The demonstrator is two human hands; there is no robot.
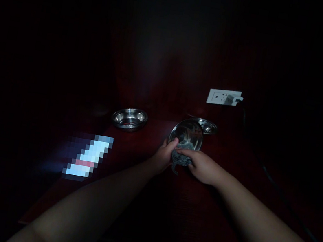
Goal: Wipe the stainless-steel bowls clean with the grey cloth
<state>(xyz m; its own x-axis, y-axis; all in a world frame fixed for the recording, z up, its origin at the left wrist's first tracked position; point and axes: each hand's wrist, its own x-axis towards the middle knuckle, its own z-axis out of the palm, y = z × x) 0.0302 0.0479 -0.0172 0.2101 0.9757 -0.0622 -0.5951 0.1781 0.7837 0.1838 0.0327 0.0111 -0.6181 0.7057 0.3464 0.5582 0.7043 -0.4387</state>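
A shiny steel bowl (187,130) is tilted with its open mouth toward me above the dark red table. My left hand (165,154) grips its near left rim, thumb over the edge. My right hand (203,165) is closed on a grey cloth (182,159), pressed against the bowl's near rim. Part of the cloth hangs down between the two hands. Behind the bowl, a second steel dish (209,127) lies on the table, partly hidden by it.
Steel bowls, seemingly stacked (130,120), stand at the back left. A bright pixelated screen (88,158) lies at the left. A white wall socket (223,97) holds a plug, and a dark cable (287,202) runs along the right. The surroundings are very dark.
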